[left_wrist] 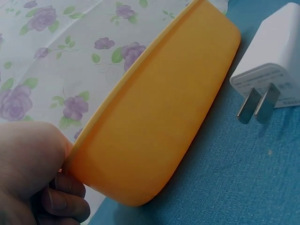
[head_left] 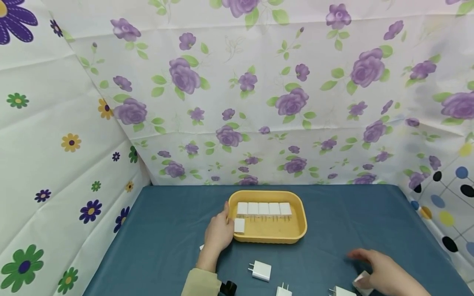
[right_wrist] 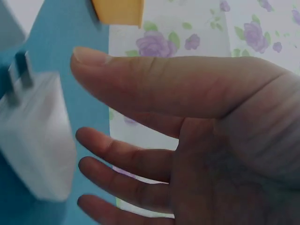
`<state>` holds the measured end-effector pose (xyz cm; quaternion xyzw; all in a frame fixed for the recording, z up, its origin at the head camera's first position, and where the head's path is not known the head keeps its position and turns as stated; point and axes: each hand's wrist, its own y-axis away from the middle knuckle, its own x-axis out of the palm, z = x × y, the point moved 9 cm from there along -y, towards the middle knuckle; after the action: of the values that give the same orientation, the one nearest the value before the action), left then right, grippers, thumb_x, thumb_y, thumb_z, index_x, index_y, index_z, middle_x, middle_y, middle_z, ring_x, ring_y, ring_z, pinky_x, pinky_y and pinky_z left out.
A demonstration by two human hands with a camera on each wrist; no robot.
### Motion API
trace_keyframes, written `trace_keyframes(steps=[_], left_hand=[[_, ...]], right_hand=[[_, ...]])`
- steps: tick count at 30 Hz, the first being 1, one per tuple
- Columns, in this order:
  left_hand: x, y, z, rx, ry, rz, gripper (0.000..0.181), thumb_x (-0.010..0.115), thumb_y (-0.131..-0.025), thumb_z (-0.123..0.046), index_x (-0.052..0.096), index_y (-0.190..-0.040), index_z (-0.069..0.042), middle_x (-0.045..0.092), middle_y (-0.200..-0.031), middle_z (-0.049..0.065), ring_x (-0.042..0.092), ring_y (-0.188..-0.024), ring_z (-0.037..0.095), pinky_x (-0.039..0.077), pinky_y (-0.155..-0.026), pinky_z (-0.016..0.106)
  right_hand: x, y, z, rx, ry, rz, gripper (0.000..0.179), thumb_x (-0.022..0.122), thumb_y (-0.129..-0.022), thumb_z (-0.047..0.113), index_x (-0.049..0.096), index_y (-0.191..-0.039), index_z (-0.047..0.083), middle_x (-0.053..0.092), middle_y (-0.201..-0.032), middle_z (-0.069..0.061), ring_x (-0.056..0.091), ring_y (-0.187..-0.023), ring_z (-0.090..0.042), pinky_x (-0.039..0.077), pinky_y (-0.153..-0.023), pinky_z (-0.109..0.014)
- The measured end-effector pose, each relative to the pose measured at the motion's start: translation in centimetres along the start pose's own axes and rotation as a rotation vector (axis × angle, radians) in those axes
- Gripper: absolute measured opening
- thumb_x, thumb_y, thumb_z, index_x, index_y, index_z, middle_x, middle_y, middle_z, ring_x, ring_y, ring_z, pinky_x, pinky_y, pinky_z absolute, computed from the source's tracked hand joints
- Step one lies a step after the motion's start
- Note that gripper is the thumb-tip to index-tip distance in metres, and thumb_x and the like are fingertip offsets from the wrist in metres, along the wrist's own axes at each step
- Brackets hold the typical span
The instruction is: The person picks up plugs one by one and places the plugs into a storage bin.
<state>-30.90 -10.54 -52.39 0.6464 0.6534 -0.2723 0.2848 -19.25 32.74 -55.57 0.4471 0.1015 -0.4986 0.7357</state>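
In the head view my left hand (head_left: 217, 232) grips the left end of a yellow plastic tray (head_left: 275, 233). The left wrist view has the thumb side at the tray's rim and the fingers curled beneath it. Inside the tray, a row of several white plug chargers (head_left: 263, 209) lies along the back, with a single charger (head_left: 239, 225) at the front left. My right hand (head_left: 386, 271) hovers over a white charger (head_left: 357, 282) at the lower right. Its fingers are spread and loosely bent in the right wrist view, with that charger (right_wrist: 40, 136) just beyond the fingertips, apart from them.
More chargers lie on the blue cloth: one charger (head_left: 261, 271) in front of the tray, another charger (head_left: 284, 291) at the bottom edge, and a third charger (head_left: 342, 292) left of the right hand. Flowered sheets (head_left: 237, 102) stand behind and at both sides.
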Motion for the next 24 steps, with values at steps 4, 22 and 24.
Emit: trace_keyframes(steps=[4, 22, 24], left_hand=[[-0.1, 0.1, -0.1, 0.011, -0.014, -0.005, 0.062, 0.056, -0.105, -0.013, 0.042, -0.164, -0.004, 0.068, -0.139, 0.023, 0.072, -0.084, 0.026, 0.050, -0.062, 0.045], [-0.2, 0.2, 0.1, -0.015, 0.005, -0.003, 0.062, 0.054, -0.106, -0.014, 0.039, -0.166, -0.007, 0.073, -0.095, 0.025, 0.046, -0.050, 0.021, 0.033, -0.050, 0.037], [-0.2, 0.2, 0.0, -0.011, 0.000, -0.005, 0.062, 0.055, -0.106, -0.014, 0.040, -0.166, -0.007, 0.075, -0.113, 0.026, 0.052, -0.054, 0.021, 0.035, -0.052, 0.038]], right_hand=[[0.6, 0.5, -1.8, 0.064, -0.020, 0.011, 0.044, 0.087, -0.085, 0.006, 0.069, -0.124, -0.002, 0.072, -0.113, -0.010, 0.067, -0.103, -0.036, 0.054, -0.087, -0.054], [0.3, -0.5, -1.4, 0.028, 0.040, -0.085, 0.042, 0.083, -0.093, 0.042, 0.076, -0.117, 0.007, 0.073, -0.109, -0.004, 0.068, -0.096, -0.027, 0.055, -0.081, -0.052], [0.2, -0.7, -1.2, 0.013, 0.033, -0.104, 0.036, 0.083, -0.093, 0.027, 0.075, -0.123, 0.009, 0.072, -0.116, -0.007, 0.067, -0.099, -0.030, 0.054, -0.080, -0.052]])
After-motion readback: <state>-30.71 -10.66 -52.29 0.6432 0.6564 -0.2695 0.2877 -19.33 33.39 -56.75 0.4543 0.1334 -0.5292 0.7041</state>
